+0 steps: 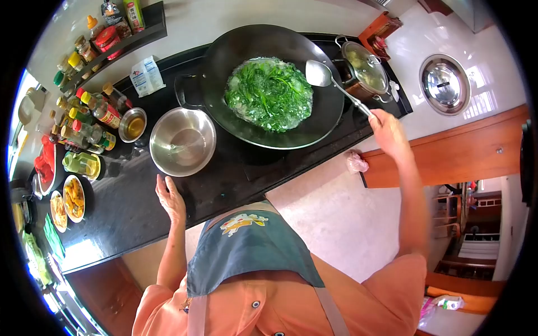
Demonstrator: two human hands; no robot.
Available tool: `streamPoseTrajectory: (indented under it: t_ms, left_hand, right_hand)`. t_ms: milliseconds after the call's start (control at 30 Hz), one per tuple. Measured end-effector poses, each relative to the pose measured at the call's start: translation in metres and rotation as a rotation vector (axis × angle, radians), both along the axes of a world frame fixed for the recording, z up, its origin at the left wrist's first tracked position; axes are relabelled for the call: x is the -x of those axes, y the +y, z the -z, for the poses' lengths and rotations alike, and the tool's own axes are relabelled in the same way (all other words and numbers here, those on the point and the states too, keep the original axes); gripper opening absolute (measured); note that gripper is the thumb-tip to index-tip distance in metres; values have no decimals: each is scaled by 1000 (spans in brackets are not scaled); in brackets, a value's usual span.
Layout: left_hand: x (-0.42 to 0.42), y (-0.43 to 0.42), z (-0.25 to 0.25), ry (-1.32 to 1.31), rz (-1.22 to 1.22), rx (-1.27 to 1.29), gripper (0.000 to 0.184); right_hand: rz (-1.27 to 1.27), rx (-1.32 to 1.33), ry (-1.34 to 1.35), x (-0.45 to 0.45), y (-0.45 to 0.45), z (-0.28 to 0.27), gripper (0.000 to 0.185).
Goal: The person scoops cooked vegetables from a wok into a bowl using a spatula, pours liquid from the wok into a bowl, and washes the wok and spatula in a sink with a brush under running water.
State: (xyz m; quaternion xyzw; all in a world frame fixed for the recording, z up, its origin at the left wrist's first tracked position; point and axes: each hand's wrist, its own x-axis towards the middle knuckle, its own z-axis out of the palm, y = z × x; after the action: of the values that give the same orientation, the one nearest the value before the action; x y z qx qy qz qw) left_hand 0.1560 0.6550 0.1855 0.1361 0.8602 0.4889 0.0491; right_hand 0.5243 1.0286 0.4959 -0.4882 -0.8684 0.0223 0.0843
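In my right hand (388, 133) is the handle of a metal wok spatula (319, 73), its blade raised over the right side of a large dark wok (224, 50). Chopped leafy greens (269, 92) lie in bubbling liquid at the wok's middle. A steel bowl (183, 143) with a little clear liquid at its bottom stands left of the wok. Just below that bowl, my left hand (170, 199) is held with its fingers stretched out and nothing in it. Whether its fingertips touch the counter or the bowl, I cannot tell.
A lidded pot (365, 70) stands right of the wok. Several sauce bottles (101, 109), a small steel bowl of oil (133, 125) and plates of food (74, 197) crowd the counter's left. A white packet (147, 77) lies behind. A round lid (444, 84) hangs at right.
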Motion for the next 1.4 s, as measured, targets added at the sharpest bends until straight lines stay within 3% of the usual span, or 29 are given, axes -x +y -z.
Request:
streamPoseTrajectory:
  t_ms: [100,200,233,300,333,467,600,767,867,900,1100,1167,1233,1367,1400]
  left_hand:
    - [8,14,-23,-424,23,-343,64]
    - [12,29,-24,-472,59,-434,50]
    - [13,32,-23,-494,76,-449,47]
    - [12,39,-26,-463,16,-452,38]
    - [10,41,-29,-450,-12,-454,36]
    - [21,43,-15,-554,-239,-635,32]
    - [43,21,-16,-682,-189,-827,18]
    - [43,-4,-53,-739,-140,-848,23]
    - [33,-18,-74,-707,-134,-941,22]
    - [27,-21,-86,-701,-122,-948,23]
    - [2,-52,-109,-640,-160,-938,30]
    - [-6,-59,-116,-636,-179,-944,32]
    - [-14,-63,-126,-629,-185,-966,33]
    - [-26,-62,-140,-667,-184,-995,32]
    - [-27,-60,-139,-680,-187,-999,31]
  right_hand:
    - [82,101,-305,17,17,-25,34]
    - [45,196,-363,39,22,-22,36]
    - [36,303,-268,46,18,-18,36]
    - [158,486,-303,73,-2,-31,34]
    - [87,471,-301,72,3,-27,32]
    - [203,569,-252,71,16,-57,30]
    - [278,574,-343,65,61,-92,28]
    - [379,603,-567,92,93,-127,27]
    - [362,739,-607,100,115,-108,28]
    - [318,908,-571,97,133,-92,30]
    - [221,1316,-132,95,135,3,27]
    - [167,1319,-141,88,126,27,30]
    - [210,1503,-98,84,128,42,33]
    - [96,1319,-58,99,102,55,37]
    - [106,1383,27,98,105,64,37]
